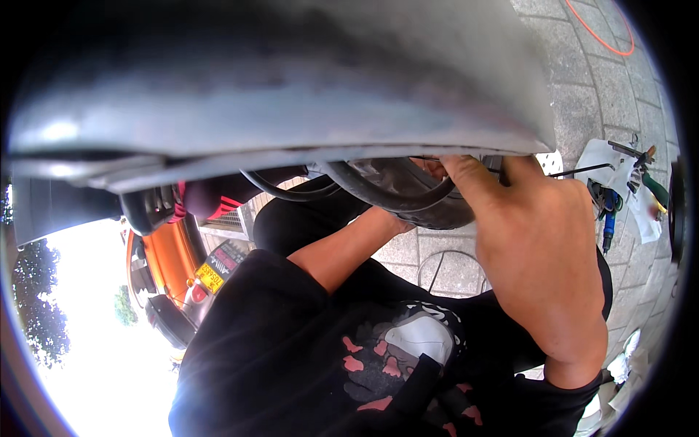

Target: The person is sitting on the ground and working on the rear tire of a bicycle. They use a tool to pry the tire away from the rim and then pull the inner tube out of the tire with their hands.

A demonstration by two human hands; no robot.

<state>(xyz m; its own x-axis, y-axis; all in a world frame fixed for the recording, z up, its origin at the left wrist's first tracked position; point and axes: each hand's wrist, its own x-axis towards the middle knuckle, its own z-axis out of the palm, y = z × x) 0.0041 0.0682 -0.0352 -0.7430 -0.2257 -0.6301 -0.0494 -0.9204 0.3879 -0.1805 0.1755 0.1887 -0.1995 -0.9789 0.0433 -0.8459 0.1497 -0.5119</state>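
Observation:
A large grey vehicle body panel (291,109), blurred and close, fills the upper part of the view. Under its lower edge shows a black tyre (444,213), with a curved black tube (364,195) running in front of it. My left forearm passes behind the tyre; of my left hand (434,168) only a bit of the fingers shows above it. My right hand (528,218) reaches up beneath the panel's right end. Its thumb and fingers bend round a metal part (492,164), with their tips hidden. A thin dark rod (582,171) sticks out to the right beyond this hand.
On the grey paving at right lie a white cloth (644,215), a green-handled tool (655,191) and a blue-handled tool (609,231). An orange hose (608,45) curves at the upper right. An orange vehicle (171,262) stands at left, near a person's dark, pink-striped clothing (218,198).

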